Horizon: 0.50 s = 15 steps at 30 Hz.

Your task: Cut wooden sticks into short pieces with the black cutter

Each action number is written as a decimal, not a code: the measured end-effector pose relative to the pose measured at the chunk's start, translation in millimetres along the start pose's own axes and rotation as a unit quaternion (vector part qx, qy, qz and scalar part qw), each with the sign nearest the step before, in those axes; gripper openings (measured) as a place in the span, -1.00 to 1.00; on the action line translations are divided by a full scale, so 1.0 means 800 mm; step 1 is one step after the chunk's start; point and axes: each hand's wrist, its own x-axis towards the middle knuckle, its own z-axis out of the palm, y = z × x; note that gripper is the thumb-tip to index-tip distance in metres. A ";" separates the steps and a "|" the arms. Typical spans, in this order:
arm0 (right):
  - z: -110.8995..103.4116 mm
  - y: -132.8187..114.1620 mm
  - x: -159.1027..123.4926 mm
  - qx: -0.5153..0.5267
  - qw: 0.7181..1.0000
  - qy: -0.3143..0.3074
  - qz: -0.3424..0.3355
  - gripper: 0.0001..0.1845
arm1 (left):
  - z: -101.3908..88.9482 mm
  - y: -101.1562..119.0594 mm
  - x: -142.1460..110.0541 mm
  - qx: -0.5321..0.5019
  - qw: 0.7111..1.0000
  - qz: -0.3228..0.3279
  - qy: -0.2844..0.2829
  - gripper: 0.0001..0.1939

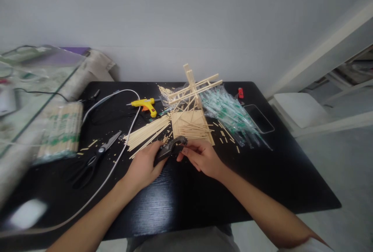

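This seems a home; black table (262,174) (glue gun (150,107) atop), white seat (298,108).

The person's left forearm (106,207) and right forearm (258,205), both bare, slant inward from below. The left grip (147,162) is curled tight; the right grip (205,158) sits just beside it, fingers (192,154) bent inward.

A phone (259,119) is lying near the right edge of the black table (276,166), a white seat (297,108) is standing beyond that edge, a grey wall (175,19) is rising behind, and a glass tabletop (32,108) is stretching along the far left
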 end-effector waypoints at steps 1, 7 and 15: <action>0.000 0.000 0.000 0.000 1.000 0.000 0.000 -0.69 | 0.000 0.000 0.000 0.001 1.000 -0.001 -0.001 -0.80; 0.001 -0.002 0.000 -0.005 1.000 0.006 0.006 -0.68 | 0.000 0.001 -0.001 0.000 1.000 -0.011 -0.009 -0.89; 0.002 0.001 0.000 -0.005 1.000 0.009 0.005 -0.69 | 0.002 -0.001 -0.002 0.019 1.000 -0.020 -0.003 -0.94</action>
